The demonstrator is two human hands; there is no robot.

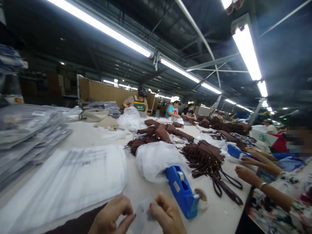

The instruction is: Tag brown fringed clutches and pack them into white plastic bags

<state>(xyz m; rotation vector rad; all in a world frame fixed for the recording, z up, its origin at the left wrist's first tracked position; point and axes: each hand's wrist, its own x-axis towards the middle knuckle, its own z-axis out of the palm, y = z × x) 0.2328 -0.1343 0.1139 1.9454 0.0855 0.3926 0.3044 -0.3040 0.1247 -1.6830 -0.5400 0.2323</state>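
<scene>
At the bottom centre, my right hand (168, 213) pinches a small clear plastic bag (143, 216) by its edge. My left hand (113, 214) is beside the bag's left side, thumb and fingers curled with a gap between them and nothing seen in it. Just right of my right hand stands a blue tape dispenser (182, 191), with a roll of clear tape (201, 199) against its side. A crumpled clear plastic bag (158, 159) lies behind the dispenser. White, plastic-wrapped flat packs (85, 175) spread out to the left of my hands.
Brown fringed bags with straps (204, 156) are heaped across the table (219, 208). Stacked grey packs (29, 136) rise at the left. At the right, people's arms (265, 185) reach over the table edge, near another blue dispenser (234, 151). More people work farther back.
</scene>
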